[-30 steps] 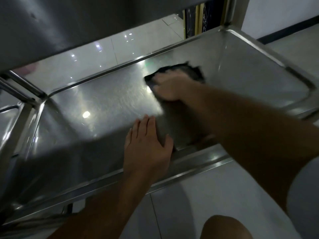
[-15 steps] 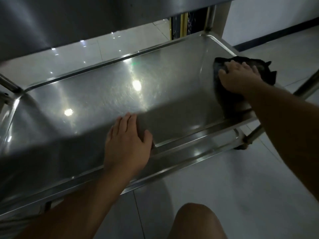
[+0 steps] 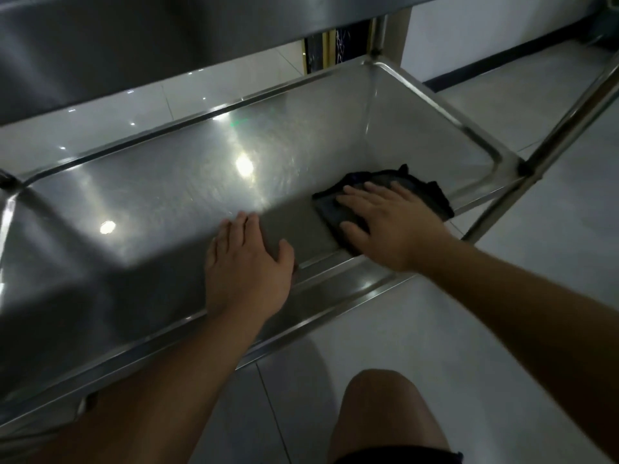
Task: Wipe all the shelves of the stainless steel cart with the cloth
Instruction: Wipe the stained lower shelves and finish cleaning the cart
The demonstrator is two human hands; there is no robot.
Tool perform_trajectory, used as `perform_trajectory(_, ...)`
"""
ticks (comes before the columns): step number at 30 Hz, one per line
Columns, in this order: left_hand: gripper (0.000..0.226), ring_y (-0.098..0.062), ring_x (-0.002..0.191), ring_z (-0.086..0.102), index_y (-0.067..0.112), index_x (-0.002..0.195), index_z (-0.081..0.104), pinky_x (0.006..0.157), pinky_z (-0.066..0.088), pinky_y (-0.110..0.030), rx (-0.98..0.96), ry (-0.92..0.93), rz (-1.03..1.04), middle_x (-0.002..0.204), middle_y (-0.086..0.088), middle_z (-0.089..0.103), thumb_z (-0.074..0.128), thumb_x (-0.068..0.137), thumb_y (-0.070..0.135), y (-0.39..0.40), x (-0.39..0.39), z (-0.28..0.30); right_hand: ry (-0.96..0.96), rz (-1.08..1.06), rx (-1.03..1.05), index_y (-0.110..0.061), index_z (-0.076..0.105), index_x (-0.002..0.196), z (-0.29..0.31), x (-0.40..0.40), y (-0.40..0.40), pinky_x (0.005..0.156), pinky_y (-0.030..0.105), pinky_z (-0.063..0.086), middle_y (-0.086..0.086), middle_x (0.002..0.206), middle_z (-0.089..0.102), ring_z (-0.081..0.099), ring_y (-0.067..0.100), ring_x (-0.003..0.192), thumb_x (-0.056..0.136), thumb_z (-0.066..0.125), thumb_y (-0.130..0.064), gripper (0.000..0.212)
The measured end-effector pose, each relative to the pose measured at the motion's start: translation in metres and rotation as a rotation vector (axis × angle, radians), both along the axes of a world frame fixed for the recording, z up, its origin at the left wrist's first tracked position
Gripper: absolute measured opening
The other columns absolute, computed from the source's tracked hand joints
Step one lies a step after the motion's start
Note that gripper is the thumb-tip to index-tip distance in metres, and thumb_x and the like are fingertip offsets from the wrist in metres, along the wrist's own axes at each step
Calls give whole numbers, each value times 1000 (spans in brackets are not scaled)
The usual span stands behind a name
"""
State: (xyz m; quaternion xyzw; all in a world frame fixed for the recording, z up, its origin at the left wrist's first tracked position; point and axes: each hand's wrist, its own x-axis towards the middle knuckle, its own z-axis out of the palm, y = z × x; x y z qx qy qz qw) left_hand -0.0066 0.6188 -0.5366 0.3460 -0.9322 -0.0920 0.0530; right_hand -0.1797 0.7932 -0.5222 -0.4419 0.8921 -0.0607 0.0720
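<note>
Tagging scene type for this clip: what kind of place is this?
Indoors, probably a commercial or institutional room, though I can't say which. Cues: a stainless steel cart with tray shelves, glossy pale floor tiles, and a dark baseboard along a plain wall.

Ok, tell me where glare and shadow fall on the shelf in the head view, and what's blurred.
Head view: bright ceiling-light glare spots on the shelf, strongest mid-shelf and toward its left; dark shadow over the near left part and beneath the left hand; the right hand and dark cloth sit in dimmer light; edges look slightly soft overall, and the wide lens bows the shelf rim.
</note>
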Motion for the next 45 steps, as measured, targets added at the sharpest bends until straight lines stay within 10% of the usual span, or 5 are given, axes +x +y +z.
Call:
perform_trajectory(10, 88, -26, 161, 14, 20, 165, 26, 130, 12, -46, -12, 23, -1, 174, -3, 22, 24, 94, 71, -4, -2, -9, 82, -577, -35, -17, 43, 150, -4, -95, 50, 118, 56, 35, 16, 151, 52, 49, 36, 138, 103, 17, -65, 72)
perform_trajectory(31, 71, -26, 163, 2, 16, 168, 20, 129, 1, -43, 152, 42, -71, 177, -5, 10, 33, 106, 48, -10, 13, 2, 0, -93, -304, -28, 61, 81, 17, 108, -1, 71, 34, 46, -14, 72, 58, 58, 7, 68, 99, 32, -66, 51)
perform_trajectory(45, 59, -22, 147, 38, 19, 151, 52, 116, 22, -36, 100, 218, -461, 158, -1, 44, 62, 94, 29, -25, 170, 22, -349, -196, 205, -27, 64, 85, -63, 192, -42, 49, 20, 42, -3, 69, 67, 64, 6, 55, 103, 40, -66, 49)
